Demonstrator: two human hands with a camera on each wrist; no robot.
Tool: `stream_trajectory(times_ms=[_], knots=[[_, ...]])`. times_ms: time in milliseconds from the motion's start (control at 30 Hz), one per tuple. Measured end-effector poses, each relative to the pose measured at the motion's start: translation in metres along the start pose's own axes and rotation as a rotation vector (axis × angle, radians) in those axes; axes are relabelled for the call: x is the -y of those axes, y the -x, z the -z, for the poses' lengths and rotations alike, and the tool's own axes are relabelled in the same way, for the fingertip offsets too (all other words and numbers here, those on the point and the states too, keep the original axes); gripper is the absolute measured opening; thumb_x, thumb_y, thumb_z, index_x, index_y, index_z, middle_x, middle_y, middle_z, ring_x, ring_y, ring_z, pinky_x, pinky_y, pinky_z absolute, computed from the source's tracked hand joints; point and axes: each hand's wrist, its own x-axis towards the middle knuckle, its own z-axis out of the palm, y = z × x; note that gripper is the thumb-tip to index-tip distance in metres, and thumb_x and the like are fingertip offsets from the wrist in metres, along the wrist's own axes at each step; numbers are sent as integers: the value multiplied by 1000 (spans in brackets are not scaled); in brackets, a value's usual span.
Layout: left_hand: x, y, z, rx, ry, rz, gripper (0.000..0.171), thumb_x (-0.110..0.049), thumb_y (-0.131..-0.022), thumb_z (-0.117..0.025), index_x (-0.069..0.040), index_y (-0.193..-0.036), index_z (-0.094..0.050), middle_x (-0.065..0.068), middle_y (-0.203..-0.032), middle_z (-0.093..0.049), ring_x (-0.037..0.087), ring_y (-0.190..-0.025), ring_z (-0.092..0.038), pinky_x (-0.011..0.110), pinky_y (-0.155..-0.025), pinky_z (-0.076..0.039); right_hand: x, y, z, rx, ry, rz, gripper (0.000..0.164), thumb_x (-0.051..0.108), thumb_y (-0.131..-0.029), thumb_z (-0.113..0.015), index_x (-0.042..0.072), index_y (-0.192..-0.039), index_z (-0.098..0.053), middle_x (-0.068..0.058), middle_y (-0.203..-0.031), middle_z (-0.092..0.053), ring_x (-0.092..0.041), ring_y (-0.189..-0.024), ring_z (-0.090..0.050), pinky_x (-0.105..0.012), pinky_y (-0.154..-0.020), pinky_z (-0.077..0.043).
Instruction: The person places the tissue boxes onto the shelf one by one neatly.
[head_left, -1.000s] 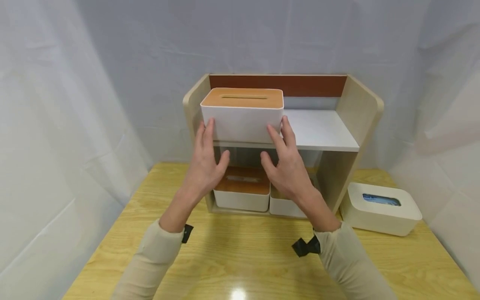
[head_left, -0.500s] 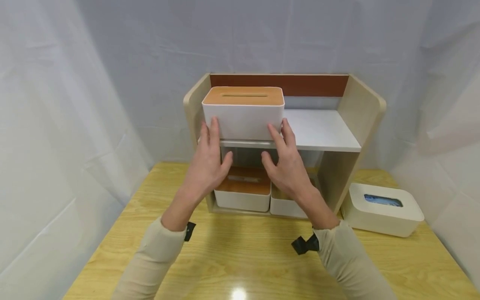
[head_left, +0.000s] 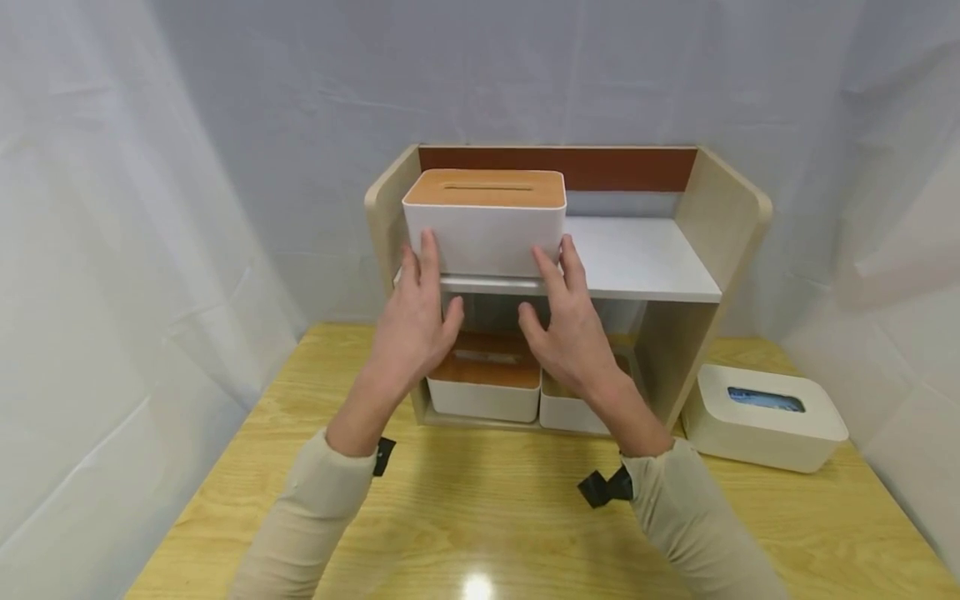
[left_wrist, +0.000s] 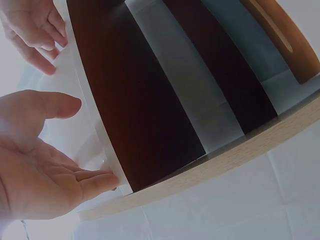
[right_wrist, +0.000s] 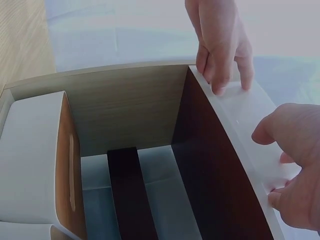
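A white tissue box with a light wooden lid sits on the left part of the shelf unit's upper board. My left hand has its fingers stretched against the lower left of the box's front. At the lower right front, my right hand touches it with extended fingers. Both thumbs stand away from the box, below the board's edge. From underneath, the left wrist view shows my left fingertips at the board's front edge. My right hand reaches that same edge in the right wrist view.
Below, a white box with a brown wooden lid stands beside another white box, partly behind my right hand. A cream tissue box stands on the wooden table, right of the unit. Side panels flank the upper board.
The tissue box has slid slightly back on the upper board, and more of the board's front edge shows below it. My left hand has shifted a little right and up; the right hand barely moved.
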Motion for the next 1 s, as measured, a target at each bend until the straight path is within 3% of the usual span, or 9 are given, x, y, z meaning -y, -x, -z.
stream_trajectory(times_ms=[500,867,1000], knots=[[0,0,2,-7,-33,14,85,-21,-98,-60,-2,-159,-4,38,-154,-23,47,-92,-63,50,-69,-56,4,1,-1,14,36,-15,69,6,-93,-62,0,-154,-30,-27,-161,-11,-38,-147,-24,-52,-106,-42],[2,3,4,14,-20,29,84,-23,-99,-57,-4,-159,-2,37,-155,-21,50,-107,-60,53,-75,-56,7,2,-2,13,32,-38,68,5,-93,-61,2,-154,-32,-28,-161,-13,-39,-146,-26,-52,-105,-43],[3,3,7,42,31,34,84,-22,-100,-57,-5,-160,0,36,-157,-14,50,-125,-49,54,-92,-52,6,2,-2,6,5,-39,66,5,-93,-60,2,-153,-33,-27,-161,-15,-39,-146,-26,-53,-105,-42]])
